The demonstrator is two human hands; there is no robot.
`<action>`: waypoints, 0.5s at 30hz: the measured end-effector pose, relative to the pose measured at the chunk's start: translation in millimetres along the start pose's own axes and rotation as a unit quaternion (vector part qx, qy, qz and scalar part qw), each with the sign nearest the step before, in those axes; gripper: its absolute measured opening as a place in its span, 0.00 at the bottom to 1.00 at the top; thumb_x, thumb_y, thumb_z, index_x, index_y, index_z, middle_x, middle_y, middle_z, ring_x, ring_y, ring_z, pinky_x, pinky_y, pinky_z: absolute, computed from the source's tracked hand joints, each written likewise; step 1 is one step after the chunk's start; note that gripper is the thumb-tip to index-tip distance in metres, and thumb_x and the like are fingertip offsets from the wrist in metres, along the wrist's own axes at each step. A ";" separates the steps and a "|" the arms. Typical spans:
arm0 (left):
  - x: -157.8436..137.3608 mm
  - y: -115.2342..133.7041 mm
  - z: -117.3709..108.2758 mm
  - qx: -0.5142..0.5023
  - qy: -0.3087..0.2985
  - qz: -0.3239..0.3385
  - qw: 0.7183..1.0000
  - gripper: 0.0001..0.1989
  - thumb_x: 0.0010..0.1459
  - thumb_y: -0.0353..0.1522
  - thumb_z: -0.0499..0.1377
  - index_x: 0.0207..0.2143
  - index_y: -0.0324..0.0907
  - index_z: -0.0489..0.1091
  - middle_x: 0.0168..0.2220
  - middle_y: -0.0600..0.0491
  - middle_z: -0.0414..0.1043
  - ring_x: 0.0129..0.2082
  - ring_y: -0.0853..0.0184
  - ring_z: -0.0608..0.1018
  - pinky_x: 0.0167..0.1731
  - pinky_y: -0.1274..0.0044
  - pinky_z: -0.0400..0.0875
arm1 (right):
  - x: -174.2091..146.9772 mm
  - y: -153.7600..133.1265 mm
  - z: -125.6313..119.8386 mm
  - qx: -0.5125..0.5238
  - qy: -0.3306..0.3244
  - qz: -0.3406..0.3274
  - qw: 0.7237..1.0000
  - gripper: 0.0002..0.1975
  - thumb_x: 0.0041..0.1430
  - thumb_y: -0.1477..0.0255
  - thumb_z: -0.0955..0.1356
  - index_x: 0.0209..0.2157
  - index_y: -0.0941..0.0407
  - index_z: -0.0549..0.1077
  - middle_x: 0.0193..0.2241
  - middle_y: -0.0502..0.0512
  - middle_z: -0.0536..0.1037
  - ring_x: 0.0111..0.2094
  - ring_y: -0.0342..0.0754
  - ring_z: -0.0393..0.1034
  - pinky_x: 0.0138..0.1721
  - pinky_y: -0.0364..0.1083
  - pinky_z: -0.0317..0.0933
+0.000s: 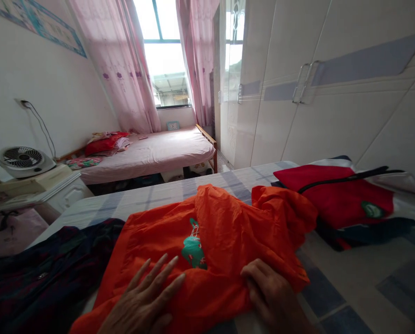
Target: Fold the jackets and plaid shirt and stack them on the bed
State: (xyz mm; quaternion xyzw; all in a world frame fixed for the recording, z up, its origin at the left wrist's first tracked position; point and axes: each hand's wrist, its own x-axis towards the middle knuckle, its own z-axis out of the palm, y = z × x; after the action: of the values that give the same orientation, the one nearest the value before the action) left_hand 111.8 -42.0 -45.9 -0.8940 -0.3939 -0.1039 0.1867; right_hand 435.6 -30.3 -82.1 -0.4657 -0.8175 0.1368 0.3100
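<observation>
An orange garment (pixel 224 232) of thin cloth with a green printed motif (pixel 193 248) lies spread over the bed in front of me, partly folded and rumpled. My left hand (pixel 145 297) rests flat on its lower left part, fingers stretched and spread. On the lower right, my right hand (pixel 270 292) has its fingers curled in on the cloth and gathers a bit of it; the fingertips are partly hidden. What kind of garment it is I cannot tell for sure.
Dark checked clothing (pixel 47 273) lies to the left. A stack with a red and white garment (pixel 336 195) sits at the right on the checked bedsheet (pixel 353 283). Beyond are a pink-covered bed (pixel 165 150), a fan (pixel 24 160) on a cabinet, and a tall white wardrobe (pixel 284 130).
</observation>
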 end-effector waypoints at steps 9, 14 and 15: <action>27.4 -47.3 16.8 -0.166 -0.007 -0.226 0.960 0.19 0.62 0.39 0.50 0.52 0.47 0.70 0.56 0.49 0.69 0.54 0.59 0.73 0.52 0.67 0.68 | 1.9 4.5 2.9 -0.026 -0.014 -0.008 1.000 0.07 0.60 0.79 0.60 0.36 0.53 0.67 0.33 0.51 0.72 0.35 0.43 0.69 0.35 0.43 0.62; 151.1 -66.1 20.0 -0.403 -0.004 -0.342 0.849 0.15 0.59 0.38 0.54 0.43 0.41 0.74 0.45 0.50 0.75 0.49 0.57 0.74 0.51 0.67 0.66 | 1.0 7.1 6.5 -0.017 0.009 -0.014 1.000 0.08 0.60 0.78 0.59 0.34 0.53 0.66 0.31 0.51 0.72 0.32 0.44 0.69 0.33 0.43 0.61; 172.4 -69.9 28.6 -0.431 -0.012 -0.353 0.830 0.14 0.59 0.39 0.54 0.39 0.39 0.74 0.40 0.50 0.76 0.45 0.58 0.76 0.47 0.68 0.69 | 0.9 8.3 7.1 -0.017 0.011 -0.018 1.000 0.08 0.60 0.78 0.59 0.34 0.53 0.66 0.31 0.51 0.72 0.32 0.44 0.68 0.33 0.43 0.61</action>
State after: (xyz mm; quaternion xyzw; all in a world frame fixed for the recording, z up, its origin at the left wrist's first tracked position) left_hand 176.1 127.9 3.1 -0.6848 -0.6000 -0.3115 -0.2721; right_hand 436.3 -24.7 -91.4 -0.4577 -0.8246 0.1121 0.3131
